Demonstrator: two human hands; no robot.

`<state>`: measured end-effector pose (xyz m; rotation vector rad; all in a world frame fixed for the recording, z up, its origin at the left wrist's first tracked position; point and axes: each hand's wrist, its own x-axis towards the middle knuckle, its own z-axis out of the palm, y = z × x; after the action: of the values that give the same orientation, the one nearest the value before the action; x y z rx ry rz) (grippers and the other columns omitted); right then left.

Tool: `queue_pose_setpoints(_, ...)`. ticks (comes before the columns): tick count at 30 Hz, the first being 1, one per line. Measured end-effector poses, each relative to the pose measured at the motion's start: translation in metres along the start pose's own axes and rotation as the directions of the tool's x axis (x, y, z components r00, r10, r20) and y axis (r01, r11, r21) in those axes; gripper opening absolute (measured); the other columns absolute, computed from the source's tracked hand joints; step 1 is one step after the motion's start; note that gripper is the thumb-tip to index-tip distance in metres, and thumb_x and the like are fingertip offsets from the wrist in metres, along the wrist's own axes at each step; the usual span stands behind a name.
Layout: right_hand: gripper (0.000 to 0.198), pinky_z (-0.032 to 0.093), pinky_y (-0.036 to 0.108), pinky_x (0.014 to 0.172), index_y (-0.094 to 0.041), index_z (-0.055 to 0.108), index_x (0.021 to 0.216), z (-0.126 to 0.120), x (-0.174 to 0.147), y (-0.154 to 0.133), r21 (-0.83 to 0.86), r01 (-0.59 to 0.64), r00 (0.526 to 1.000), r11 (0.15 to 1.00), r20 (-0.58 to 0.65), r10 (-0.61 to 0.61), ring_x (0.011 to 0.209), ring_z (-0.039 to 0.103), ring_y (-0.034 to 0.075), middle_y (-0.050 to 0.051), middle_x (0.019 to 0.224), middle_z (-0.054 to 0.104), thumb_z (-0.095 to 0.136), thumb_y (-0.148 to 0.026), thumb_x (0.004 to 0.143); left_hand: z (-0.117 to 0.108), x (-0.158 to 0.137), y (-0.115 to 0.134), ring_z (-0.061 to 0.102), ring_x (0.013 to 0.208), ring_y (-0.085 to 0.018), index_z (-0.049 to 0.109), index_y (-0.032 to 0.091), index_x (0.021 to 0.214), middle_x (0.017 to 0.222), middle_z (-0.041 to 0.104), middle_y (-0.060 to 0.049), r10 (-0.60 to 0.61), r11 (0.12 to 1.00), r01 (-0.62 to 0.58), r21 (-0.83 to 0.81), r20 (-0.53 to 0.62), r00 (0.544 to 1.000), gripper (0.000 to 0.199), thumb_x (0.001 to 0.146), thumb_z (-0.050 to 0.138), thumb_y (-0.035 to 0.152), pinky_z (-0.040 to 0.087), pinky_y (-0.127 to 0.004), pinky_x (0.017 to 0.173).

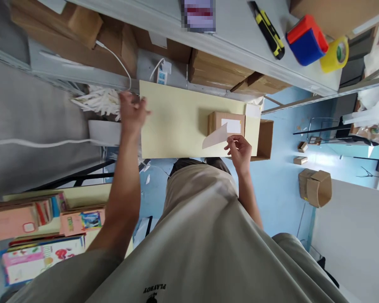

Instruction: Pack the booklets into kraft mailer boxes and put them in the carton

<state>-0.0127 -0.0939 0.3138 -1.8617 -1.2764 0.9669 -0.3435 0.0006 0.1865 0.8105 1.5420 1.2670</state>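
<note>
So the person's right grip is nearly closed — thumb and fingertips pinching one end of a thin whitish sheet, which sticks out to the left of the grip, tilted, its far end hanging over the pale yellow desk. Just beyond that grip, a bit to the left, there's a small cardboard box on the desk with a white label on it. The sheet overlaps the box in this view, though you can't really tell if they're touching. Just right of the grip, past the desk's end, is an open carton. The left grip is well apart from all that, way over by the desk's left edge, fingers loosely spread with a gap to the thumb. It's a bit blurry, but nothing shows in it. Just left of it sits a heap of white strips, with a white bin below those. Up ahead of the right grip, on a grey shelf, there's a yellow-and-black cutter, then a red-and-blue thing and a yellow tape roll farther right — those two pretty much side by side.
</note>
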Motion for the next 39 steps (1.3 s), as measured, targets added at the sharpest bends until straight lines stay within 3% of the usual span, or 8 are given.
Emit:
queue_pose_setpoints(2, 0.044, 0.055, 0.026, 0.056, -0.025, 0.069, 0.097, 0.0, 0.001, 0.005, -0.04, 0.025, 1.0, 0.999, -0.012, -0.025, 0.075, 0.077, 0.017, 0.002, 0.092, 0.075, 0.074, -0.069, 0.101, 0.044, -0.029, -0.008, 0.08, 0.11, -0.025, 0.056, 0.025, 0.119, 0.125, 0.07, -0.005, -0.15, 0.983, 0.161, -0.084, 0.131, 0.98, 0.067, 0.087, 0.096, 0.069, 0.076, -0.041, 0.081)
queue_pose_setpoints(5, 0.042, 0.056, 0.027, 0.06, -0.025, 0.069, 0.1, 0.001, -0.001, 0.009, -0.085, 0.069, 0.998, 0.994, -0.001, -0.069, 0.079, 0.077, 0.017, 0.004, 0.101, 0.079, 0.07, -0.067, 0.104, 0.102, -0.086, 0.0, 0.084, 0.112, -0.032, 0.062, 0.025, 0.115, 0.122, 0.075, -0.008, -0.227, 0.929, 0.328, -0.173, 0.436, 0.871, 0.06, 0.088, 0.093, 0.068, 0.074, -0.037, 0.07)
queue_pose_setpoints(9, 0.035, 0.059, 0.029, 0.065, -0.026, 0.07, 0.101, 0.002, -0.005, 0.013, -0.119, 0.121, 0.992, 0.985, 0.044, -0.116, 0.083, 0.079, 0.018, 0.005, 0.107, 0.08, 0.067, -0.06, 0.108, 0.138, -0.132, 0.02, 0.084, 0.118, -0.034, 0.062, 0.023, 0.106, 0.122, 0.076, -0.009, -0.28, 0.879, 0.438, -0.191, 0.537, 0.796, 0.064, 0.081, 0.098, 0.07, 0.07, -0.03, 0.065)
queue_pose_setpoints(14, 0.032, 0.061, 0.031, 0.068, -0.025, 0.073, 0.102, -0.001, -0.004, 0.024, -0.123, 0.124, 0.986, 0.985, 0.122, -0.109, 0.083, 0.081, 0.02, 0.005, 0.109, 0.081, 0.068, -0.057, 0.108, 0.148, -0.136, 0.021, 0.081, 0.114, -0.031, 0.062, 0.022, 0.098, 0.112, 0.076, -0.007, -0.298, 0.882, 0.432, -0.189, 0.487, 0.821, 0.062, 0.072, 0.101, 0.063, 0.064, -0.024, 0.06)
queue_pose_setpoints(19, 0.036, 0.067, 0.035, 0.078, -0.026, 0.078, 0.106, -0.006, 0.004, 0.035, -0.168, 0.112, 0.975, 0.979, 0.209, -0.075, 0.086, 0.083, 0.021, 0.007, 0.12, 0.082, 0.072, -0.061, 0.109, 0.167, -0.145, 0.012, 0.078, 0.091, -0.023, 0.062, 0.024, 0.097, 0.096, 0.073, -0.003, -0.339, 0.879, 0.441, -0.184, 0.41, 0.847, 0.048, 0.076, 0.09, 0.057, 0.061, -0.024, 0.057)
queue_pose_setpoints(24, 0.043, 0.069, 0.036, 0.082, -0.026, 0.081, 0.11, -0.021, 0.021, 0.046, -0.094, 0.097, 0.945, 0.991, 0.322, -0.062, 0.088, 0.083, 0.021, 0.007, 0.128, 0.083, 0.082, -0.068, 0.1, 0.187, -0.148, 0.006, 0.07, 0.081, -0.018, 0.062, 0.024, 0.093, 0.089, 0.067, -0.001, -0.34, 0.893, 0.394, -0.216, 0.249, 0.907, 0.036, 0.078, 0.081, 0.051, 0.056, -0.02, 0.052)
queue_pose_setpoints(30, 0.039, 0.064, 0.03, 0.066, -0.024, 0.079, 0.104, -0.066, 0.074, 0.088, -0.02, -0.077, 0.99, 0.997, 0.119, 0.079, 0.073, 0.076, 0.016, 0.007, 0.113, 0.084, 0.074, -0.063, 0.104, 0.198, -0.138, 0.0, 0.063, 0.073, -0.014, 0.062, 0.026, 0.094, 0.088, 0.065, 0.0, -0.366, 0.891, 0.387, -0.236, 0.127, 0.922, 0.042, 0.075, 0.083, 0.056, 0.053, -0.017, 0.047)
queue_pose_setpoints(39, 0.042, 0.052, 0.024, 0.048, -0.021, 0.078, 0.088, -0.077, 0.103, 0.147, 0.177, -0.32, 0.912, 0.931, 0.324, 0.252, 0.063, 0.07, 0.013, 0.007, 0.1, 0.082, 0.087, -0.062, 0.091, 0.236, -0.148, -0.001, 0.07, 0.077, -0.016, 0.061, 0.026, 0.096, 0.09, 0.069, 0.0, -0.409, 0.885, 0.419, -0.202, 0.093, 0.908, 0.044, 0.075, 0.084, 0.056, 0.052, -0.017, 0.046)
